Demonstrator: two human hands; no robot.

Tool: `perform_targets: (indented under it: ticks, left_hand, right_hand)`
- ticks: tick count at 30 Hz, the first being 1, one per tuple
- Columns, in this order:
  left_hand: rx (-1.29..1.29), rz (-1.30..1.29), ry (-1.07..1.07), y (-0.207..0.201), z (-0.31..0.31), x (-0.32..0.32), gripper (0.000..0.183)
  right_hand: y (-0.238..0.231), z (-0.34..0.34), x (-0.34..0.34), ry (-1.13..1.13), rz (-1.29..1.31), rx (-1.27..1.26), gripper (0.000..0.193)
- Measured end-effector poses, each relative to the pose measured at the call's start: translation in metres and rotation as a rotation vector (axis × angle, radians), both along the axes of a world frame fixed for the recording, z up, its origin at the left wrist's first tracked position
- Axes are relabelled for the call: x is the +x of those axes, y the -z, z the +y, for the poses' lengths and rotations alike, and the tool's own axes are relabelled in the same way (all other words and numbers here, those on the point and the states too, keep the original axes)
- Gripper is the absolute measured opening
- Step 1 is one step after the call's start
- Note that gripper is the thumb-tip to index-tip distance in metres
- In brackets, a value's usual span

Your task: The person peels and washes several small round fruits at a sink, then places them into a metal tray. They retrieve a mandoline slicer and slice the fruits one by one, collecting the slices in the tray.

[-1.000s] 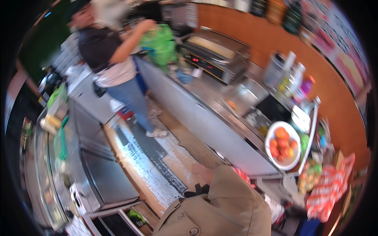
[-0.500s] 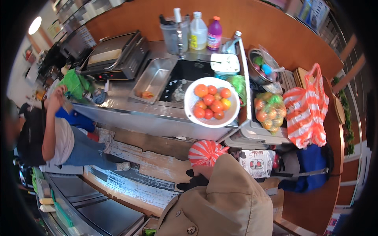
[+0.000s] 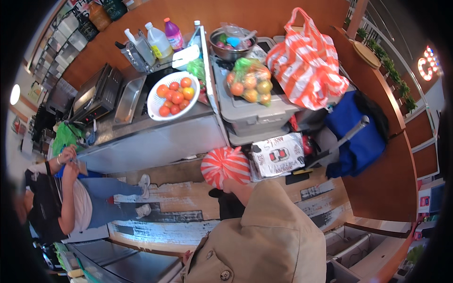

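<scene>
At the end of my right sleeve, my right hand is closed at the near side of a round, full red-and-white striped plastic bag. The bag's stripes draw together towards the hand; the fingertips are partly hidden. It is low over the floor, left of a silver printed package. Only a small bit of my left hand shows beside my brown coat, its fingers mostly hidden.
A white colander of tomatoes stands on the counter. Bagged produce and a large striped bag rest farther right, near a grey bin. A blue bag stands right; a co-worker is at left.
My view has turned to the right, so the counter lies farther left. The small striped bag stays with my right hand. The co-worker still has both hands raised.
</scene>
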State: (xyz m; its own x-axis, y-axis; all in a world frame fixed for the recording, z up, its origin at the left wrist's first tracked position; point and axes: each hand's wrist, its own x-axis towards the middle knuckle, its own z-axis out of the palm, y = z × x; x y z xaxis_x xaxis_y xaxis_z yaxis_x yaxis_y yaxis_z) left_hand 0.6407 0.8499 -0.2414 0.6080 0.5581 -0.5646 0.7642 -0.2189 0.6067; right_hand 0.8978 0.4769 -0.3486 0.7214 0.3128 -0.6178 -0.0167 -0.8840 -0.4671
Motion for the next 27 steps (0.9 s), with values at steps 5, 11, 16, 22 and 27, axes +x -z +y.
perform_targets:
  ticks: [5,11,16,22,27]
  left_hand:
    - [-0.02,0.042,0.0,0.005,-0.042,-0.079,0.017]
    - [-0.042,0.085,0.093,0.009,-0.104,-0.123,0.018]
    - [-0.061,0.072,0.105,0.022,-0.134,-0.175,0.02]
    - [-0.269,-0.39,0.181,0.017,-0.204,-0.248,0.021]
    - [-0.204,0.127,0.179,0.019,-0.335,-0.279,0.033]
  right_hand:
    - [-0.034,-0.031,-0.138,0.061,0.025,0.011,0.031]
    - [-0.063,-0.099,-0.177,0.109,0.061,0.023,0.031]
    - [-0.052,-0.14,-0.215,0.148,0.005,0.058,0.029]
    - [-0.042,-0.182,-0.224,-0.267,0.065,0.124,0.028]
    - [-0.038,-0.32,-0.257,-0.273,0.06,0.259,0.029]
